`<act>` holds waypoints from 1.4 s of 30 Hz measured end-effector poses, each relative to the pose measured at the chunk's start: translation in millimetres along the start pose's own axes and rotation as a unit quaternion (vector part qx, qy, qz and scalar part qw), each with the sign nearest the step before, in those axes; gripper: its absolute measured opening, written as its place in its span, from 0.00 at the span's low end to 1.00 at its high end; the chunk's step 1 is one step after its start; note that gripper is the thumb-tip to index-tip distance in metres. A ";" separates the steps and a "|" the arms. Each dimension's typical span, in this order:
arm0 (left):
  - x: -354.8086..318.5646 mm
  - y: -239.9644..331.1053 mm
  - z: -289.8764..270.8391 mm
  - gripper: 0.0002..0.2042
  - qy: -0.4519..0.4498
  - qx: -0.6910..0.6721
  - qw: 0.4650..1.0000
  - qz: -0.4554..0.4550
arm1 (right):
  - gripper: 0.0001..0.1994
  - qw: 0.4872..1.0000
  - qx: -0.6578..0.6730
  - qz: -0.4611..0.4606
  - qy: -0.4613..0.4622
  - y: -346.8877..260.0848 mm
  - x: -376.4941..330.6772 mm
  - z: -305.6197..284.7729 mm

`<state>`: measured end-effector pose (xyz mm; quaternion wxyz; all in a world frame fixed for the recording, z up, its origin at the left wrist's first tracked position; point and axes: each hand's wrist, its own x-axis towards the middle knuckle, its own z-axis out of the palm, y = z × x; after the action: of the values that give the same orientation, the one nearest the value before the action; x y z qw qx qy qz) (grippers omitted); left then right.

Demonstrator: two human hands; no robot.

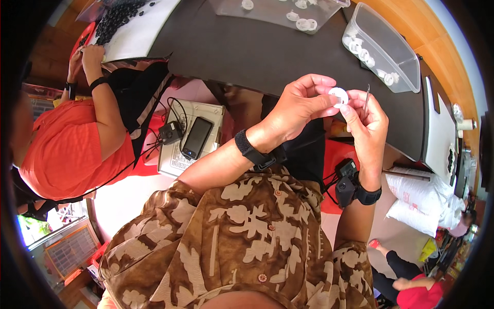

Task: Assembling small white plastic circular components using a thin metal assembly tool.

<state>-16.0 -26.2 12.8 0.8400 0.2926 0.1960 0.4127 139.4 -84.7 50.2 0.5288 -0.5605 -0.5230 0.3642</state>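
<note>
In front of my chest, a small round white plastic part is pinched between both hands. My left hand grips its left edge with thumb and fingers. From the other side, the thumb and fingertips of my right hand close on it. A thin dark metal tool also sticks up from the fingers of my right hand; its lower end is hidden, so its exact kind cannot be made out.
Beyond my hands lies a dark tabletop. Two clear plastic bins with white round parts stand on it. At left, a co-worker in orange sits by a heap of black pieces. A phone-like device rests on a box.
</note>
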 end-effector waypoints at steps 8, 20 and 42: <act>4.5 10.4 -6.4 0.10 -0.051 0.188 0.981 0.008 | 0.02 0.990 -0.099 0.002 -0.101 -11.8 19.2 -21.7; 3.8 13.0 -5.0 0.09 -0.044 0.252 0.967 0.007 | 0.05 0.892 -0.322 -0.066 -0.311 -45.4 60.3 -23.5; 8.6 4.3 -12.4 0.11 -0.023 0.127 0.991 0.043 | 0.07 0.972 -0.107 -0.172 0.121 17.3 0.0 21.2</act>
<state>-20.6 -13.1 5.5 0.7817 0.4141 0.2148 0.4139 122.5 -78.3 29.6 0.5797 -0.5554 -0.5799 0.1388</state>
